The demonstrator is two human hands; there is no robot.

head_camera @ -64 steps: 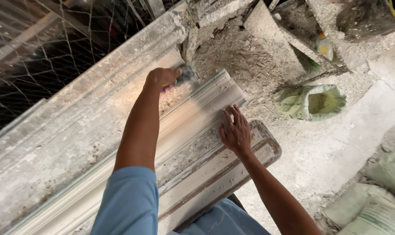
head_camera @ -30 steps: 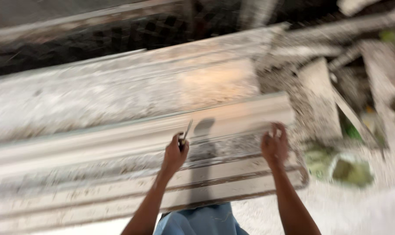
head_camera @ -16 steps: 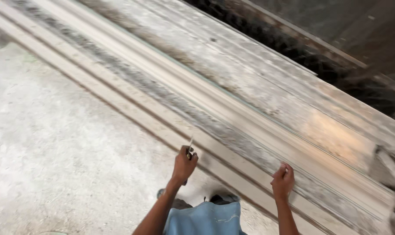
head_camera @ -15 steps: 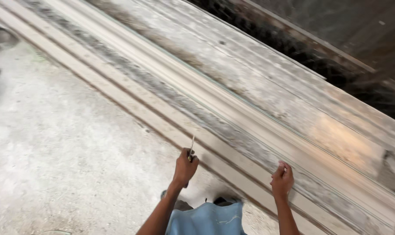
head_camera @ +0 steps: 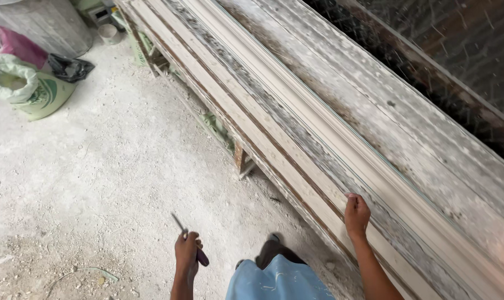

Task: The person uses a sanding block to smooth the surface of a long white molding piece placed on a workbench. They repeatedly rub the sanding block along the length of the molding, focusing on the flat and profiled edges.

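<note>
Head view: left hand (head_camera: 186,253) grips a small scraping tool (head_camera: 190,240) clear of the counter (head_camera: 330,166); right hand (head_camera: 356,214), fingers curled, rests on the long plaster moulding (head_camera: 296,116) near the counter's front edge. Scraping appears paused; resuming means bringing the blade to the moulding.

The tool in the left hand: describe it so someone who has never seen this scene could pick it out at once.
Start at the long dusty workbench running up the picture, then drop to the pale floor beside it. There the left hand grips a small hand tool. Its thin metal blade points up and away, its dark purple handle pokes out below the fist; nothing else nearby is held.
</note>
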